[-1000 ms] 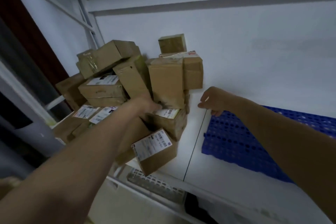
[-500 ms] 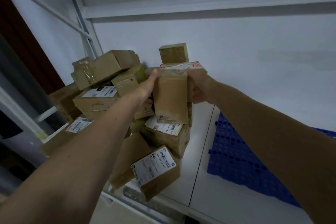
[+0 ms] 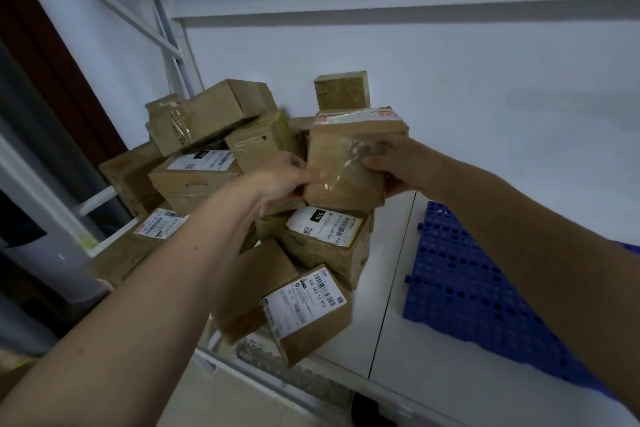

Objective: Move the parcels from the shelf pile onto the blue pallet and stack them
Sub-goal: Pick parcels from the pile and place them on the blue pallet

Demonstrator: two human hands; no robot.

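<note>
While both hands clamp one parcel (image 3: 346, 163) between them, the step in hand looks like the lift-off: getting this box clear of the pile on the shelf (image 3: 391, 288). The left hand (image 3: 280, 180) is curled against the box's left face, fingers closed onto its lower edge; the right hand (image 3: 391, 163) wraps the right side, its fingers spread over the taped front. The box is upright and sits at the right edge of the pile, above a labelled box (image 3: 325, 243); whether it still rests on that one or has already come free, I cannot tell.

Next, as I judge it, the box has to go up a little, then swing right, across the bare white strip of shelf, and down flat onto the blue pallet (image 3: 485, 288). No parcel shows on the visible part of the pallet, so this one would likely start the stack, and a corner would be a sensible place for it. A small box (image 3: 341, 90) perches just behind and above the held one, and a tilted box (image 3: 211, 114) leans on the heap to the left; a careless pull could bring either down.

Counting: two hands, one pallet, one parcel in the grip. About a dozen more boxes lie in the pile, though several are half hidden behind the arms and each other, so the number is loose. Five white shipping labels face the camera. One labelled box (image 3: 308, 312) hangs over the shelf's front edge.
</note>
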